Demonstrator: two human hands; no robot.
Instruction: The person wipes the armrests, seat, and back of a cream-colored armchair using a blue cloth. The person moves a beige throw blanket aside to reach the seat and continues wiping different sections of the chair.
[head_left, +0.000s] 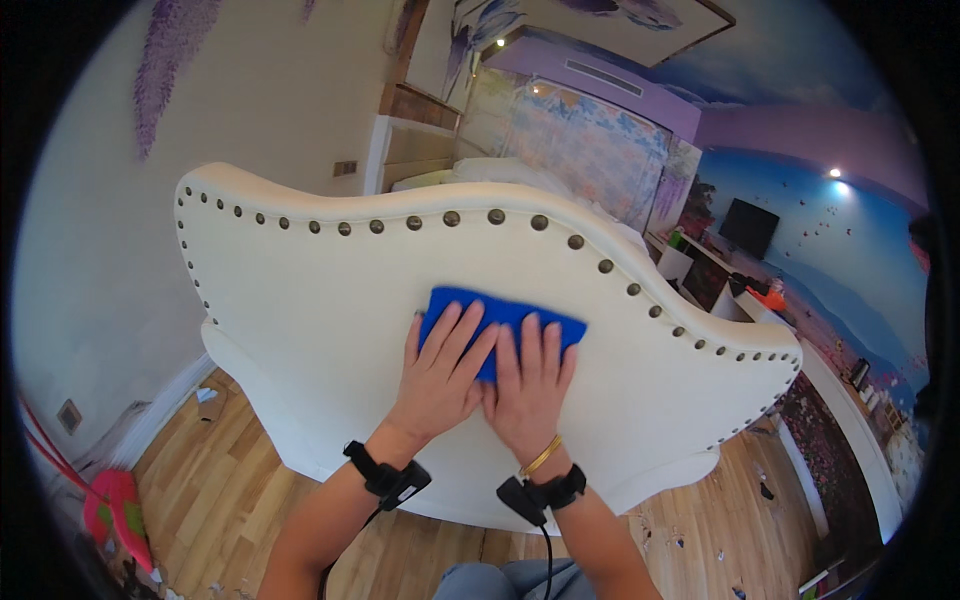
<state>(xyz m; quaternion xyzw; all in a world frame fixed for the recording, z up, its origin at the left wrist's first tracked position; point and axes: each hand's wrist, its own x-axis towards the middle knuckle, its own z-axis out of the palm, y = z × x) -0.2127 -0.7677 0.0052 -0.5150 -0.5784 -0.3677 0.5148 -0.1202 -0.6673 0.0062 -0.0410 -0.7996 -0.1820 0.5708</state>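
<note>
A folded blue cloth (510, 309) lies flat against the cream upholstered panel of a bed, likely its footboard or headboard (337, 300), which is edged with a row of dark metal studs. My left hand (442, 375) presses on the cloth's left part with its fingers spread. Beside it, my right hand (531, 382) rests on the right part, fingers slightly apart. The thumbs are close together below the cloth. Both wrists wear black straps with small devices and cables, and a gold bracelet circles the right wrist.
Behind the panel is white bedding (510, 171). A wall stands at the left, with a red and green object (116, 510) on the wooden floor (217, 480). Scraps of debris are scattered about. At the right are a cluttered desk (705, 251) and a wall-mounted screen (750, 227).
</note>
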